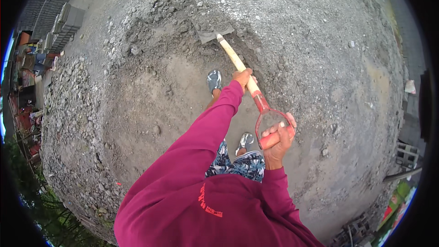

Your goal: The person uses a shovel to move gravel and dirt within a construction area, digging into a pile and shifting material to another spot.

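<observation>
A shovel [233, 56] with a pale wooden shaft and a red D-shaped handle slants across the middle, its grey metal blade at the far end. The blade rests at the edge of dark, loose gravelly soil [160, 32]; how deep it sits I cannot tell. My left hand [243, 79] is wrapped round the wooden shaft, just above the red socket. Lower right, my right hand [280, 139] grips the red crossbar of the handle. Both sleeves are magenta.
My feet in grey-and-white shoes [214, 80] stand on packed earth near the shaft. Stones [75, 105] lie heaped to the left. Stacked grey blocks [68, 20] stand far left; hollow blocks [407, 155] are at the right edge. A person [34, 61] is at the far left.
</observation>
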Available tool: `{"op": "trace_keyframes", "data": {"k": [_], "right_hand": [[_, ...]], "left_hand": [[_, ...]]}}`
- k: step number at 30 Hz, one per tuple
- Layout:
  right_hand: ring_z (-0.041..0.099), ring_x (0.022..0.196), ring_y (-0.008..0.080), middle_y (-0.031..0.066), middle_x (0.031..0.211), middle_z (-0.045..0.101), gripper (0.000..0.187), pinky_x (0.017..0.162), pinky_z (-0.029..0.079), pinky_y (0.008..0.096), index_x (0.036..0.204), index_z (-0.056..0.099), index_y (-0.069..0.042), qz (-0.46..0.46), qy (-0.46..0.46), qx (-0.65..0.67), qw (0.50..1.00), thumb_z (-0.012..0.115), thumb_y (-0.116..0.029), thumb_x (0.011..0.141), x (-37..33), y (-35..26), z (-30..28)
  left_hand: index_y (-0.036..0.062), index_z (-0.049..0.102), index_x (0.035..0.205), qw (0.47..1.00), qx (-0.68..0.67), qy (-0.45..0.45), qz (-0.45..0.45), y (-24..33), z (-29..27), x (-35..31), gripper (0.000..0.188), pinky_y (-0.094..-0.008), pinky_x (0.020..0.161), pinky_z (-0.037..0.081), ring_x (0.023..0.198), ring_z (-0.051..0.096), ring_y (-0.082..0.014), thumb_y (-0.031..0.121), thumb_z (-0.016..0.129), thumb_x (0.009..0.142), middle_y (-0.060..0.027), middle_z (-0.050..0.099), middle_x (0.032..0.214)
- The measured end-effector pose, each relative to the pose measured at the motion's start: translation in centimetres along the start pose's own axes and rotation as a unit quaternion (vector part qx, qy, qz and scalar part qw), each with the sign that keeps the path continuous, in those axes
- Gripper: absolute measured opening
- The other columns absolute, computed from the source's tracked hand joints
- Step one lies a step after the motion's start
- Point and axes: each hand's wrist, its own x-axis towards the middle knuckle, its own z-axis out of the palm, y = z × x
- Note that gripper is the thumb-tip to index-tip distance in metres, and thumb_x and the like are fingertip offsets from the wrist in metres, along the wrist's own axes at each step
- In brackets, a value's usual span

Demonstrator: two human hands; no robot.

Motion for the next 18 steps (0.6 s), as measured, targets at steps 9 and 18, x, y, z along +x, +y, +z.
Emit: {"op": "trace_keyframes", "data": {"k": [9,18], "right_hand": [[0.049,0.048,0.0172,0.0042,0.061,0.047,0.025,0.039,0.044,0.0319,0.099,0.049,-0.007,0.138,0.330,-0.013,0.934,0.058,-0.019,0.080,-2.2,11.5,-12.0],[0.042,0.048,0.0169,0.0026,0.062,0.041,0.019,0.042,0.039,0.0304,0.078,0.045,-0.010,0.193,0.515,-0.112,0.828,0.059,-0.023,0.079,0.6,18.4,-18.9]], "left_hand": [[-0.0064,0.047,0.104,0.972,0.194,-0.002,-0.136,-4.5,-7.3,11.3,0.038,-0.0404,0.054,0.056,0.062,0.063,-0.0255,0.025,0.059,0.087,-0.0142,0.059,0.077],[-0.0038,0.052,0.087,0.974,0.145,0.149,-0.089,-4.3,-7.5,21.9,0.022,-0.0399,0.043,0.052,0.052,0.059,-0.0239,0.016,0.060,0.080,-0.0124,0.058,0.066]]}}
